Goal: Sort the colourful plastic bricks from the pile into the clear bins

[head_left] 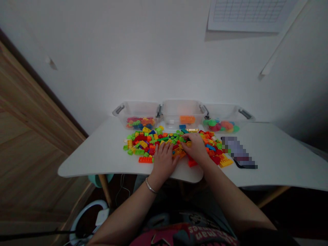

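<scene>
Far left, a brown wooden door (25, 136) fills the edge of view. Next comes the white rounded counter (97, 150). At 12 o'clock on it, against the white wall, 3 bins stand in a row.

The left clear plastic bin (137, 114), grey-handled, holds mixed coloured pieces. Just in front of it spreads the heap of bright plastic building bricks (143, 141), in green, yellow, red, orange and blue, at the middle of the counter. A long orange studded brick (145, 159) lies on the near fringe, at 9 o'clock from the left hand.

The left hand (164, 159), with a silver bangle (150, 186) on the wrist, lies palm down. Its fingers are stretched flat across the bricks, spread wide, gripping nothing.

Behind the heap is the middle clear plastic bin (181, 111), with 1 orange brick inside. At 2 o'clock from the left hand, close beside it, the right hand (196, 147) sits knuckles up with its fingers curled down into the heap. Whether they pinch a piece I cannot tell. A red brick (192, 163) lies at its 6 o'clock.

The right clear plastic bin (225, 116) holds green and red round pieces. At 4 o'clock from the right hand lies a yellow studded plate (226, 162), then a dark blurred-out object (241, 153) on the counter. High at 1 o'clock, a white gridded sheet (248, 13) hangs on the wall.
</scene>
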The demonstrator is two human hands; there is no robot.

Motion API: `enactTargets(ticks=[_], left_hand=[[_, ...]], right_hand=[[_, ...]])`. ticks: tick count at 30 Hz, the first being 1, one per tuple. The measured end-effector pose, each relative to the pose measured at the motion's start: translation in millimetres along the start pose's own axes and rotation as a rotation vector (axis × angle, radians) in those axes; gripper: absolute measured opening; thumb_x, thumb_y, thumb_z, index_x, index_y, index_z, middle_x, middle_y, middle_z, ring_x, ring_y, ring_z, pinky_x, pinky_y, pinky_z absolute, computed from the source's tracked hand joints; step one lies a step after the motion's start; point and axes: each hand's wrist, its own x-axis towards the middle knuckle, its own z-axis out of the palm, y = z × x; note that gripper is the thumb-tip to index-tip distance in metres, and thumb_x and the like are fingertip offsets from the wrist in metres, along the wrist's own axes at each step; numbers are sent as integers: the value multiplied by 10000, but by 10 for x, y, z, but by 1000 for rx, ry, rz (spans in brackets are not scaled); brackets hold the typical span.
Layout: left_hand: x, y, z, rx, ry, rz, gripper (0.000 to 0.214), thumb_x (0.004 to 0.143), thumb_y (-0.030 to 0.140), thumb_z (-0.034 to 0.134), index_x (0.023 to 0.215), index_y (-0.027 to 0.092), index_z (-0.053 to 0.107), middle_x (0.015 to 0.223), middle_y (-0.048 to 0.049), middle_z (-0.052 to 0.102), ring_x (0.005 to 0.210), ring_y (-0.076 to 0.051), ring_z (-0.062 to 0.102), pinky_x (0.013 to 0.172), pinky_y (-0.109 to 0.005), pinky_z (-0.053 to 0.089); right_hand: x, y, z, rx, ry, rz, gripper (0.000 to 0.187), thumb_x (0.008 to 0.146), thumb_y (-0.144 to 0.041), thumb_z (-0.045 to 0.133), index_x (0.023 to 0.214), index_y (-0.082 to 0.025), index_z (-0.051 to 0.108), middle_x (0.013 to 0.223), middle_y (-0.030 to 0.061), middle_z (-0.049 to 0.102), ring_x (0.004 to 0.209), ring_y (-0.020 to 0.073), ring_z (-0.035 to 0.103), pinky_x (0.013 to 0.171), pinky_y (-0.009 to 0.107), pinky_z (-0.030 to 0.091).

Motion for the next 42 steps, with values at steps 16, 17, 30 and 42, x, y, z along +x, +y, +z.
enactTargets(ticks=[16,17,30,42], left_hand=[[281,-27,-59,-473,-8,-91,185,834,244,638,1007,203,687,922,-42,722,899,-204,659,847,-360,524],[301,-30,-48,-525,-17,-104,160,831,237,636,980,201,683,897,-34,720,864,-191,664,818,-342,533],[1085,-627,-539,-758,375,-313,185,784,293,621,918,165,630,853,-27,679,821,-158,645,775,-282,520],[1496,-1443,-901,-117,282,-511,206,820,340,599,949,190,660,957,-58,715,910,-218,639,828,-328,439]], right_hand=[[-315,-115,87,-28,-3,-96,173,829,-213,595,983,-210,675,926,85,705,928,261,611,873,433,487],[-319,-111,93,-21,1,-95,172,839,-225,594,990,-213,674,925,85,705,926,260,614,872,431,487],[-318,-141,79,-17,11,2,242,846,-262,579,1078,-242,648,986,88,695,970,278,614,903,453,487],[-322,-158,90,21,19,21,364,830,-217,521,1185,-202,597,976,86,695,968,278,609,907,451,493]])
